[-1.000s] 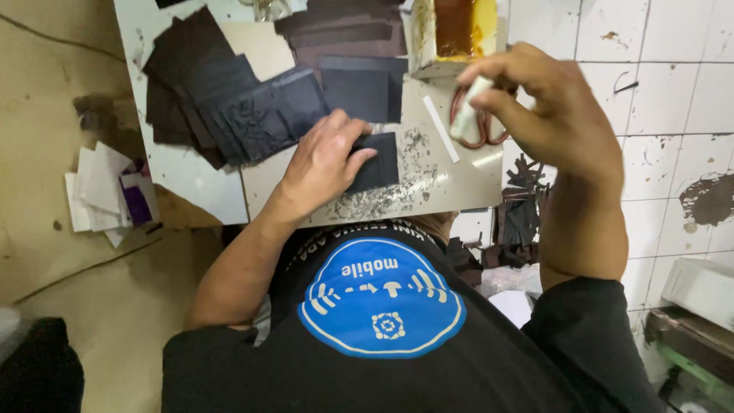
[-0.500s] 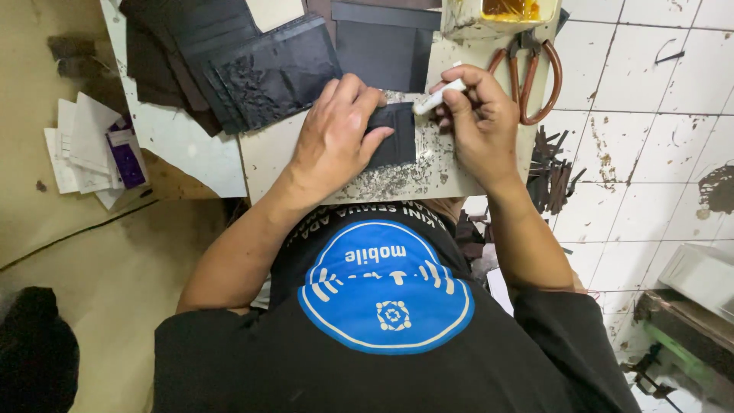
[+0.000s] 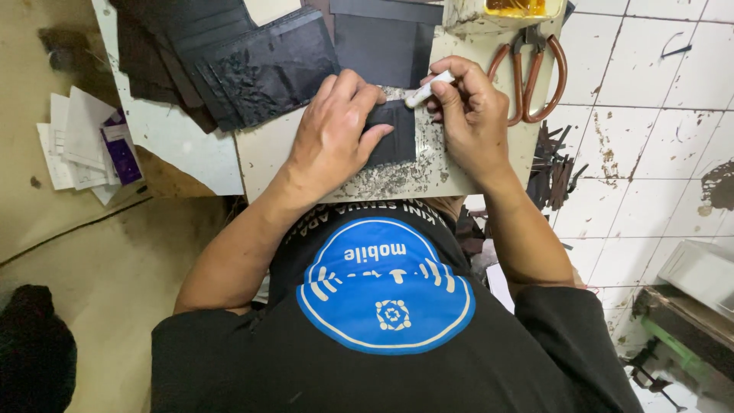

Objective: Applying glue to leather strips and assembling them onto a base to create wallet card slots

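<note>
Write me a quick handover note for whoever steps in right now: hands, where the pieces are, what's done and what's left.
Left hand: pressed flat on the small dark piece, pinning it to the work board.
Right hand: gripping a white applicator stick, tip at the piece's top edge.
Stack of dark pieces, glue tub and scissors lie behind.
Done: piece positioned. Left: working along its edge, apparently.

Orange-handled scissors (image 3: 539,73) lie at the board's far corner, just beside a tin of yellow glue (image 3: 514,8). Stacked black leather pieces (image 3: 264,65) crowd the other side; loose papers (image 3: 88,141) litter the floor.
</note>
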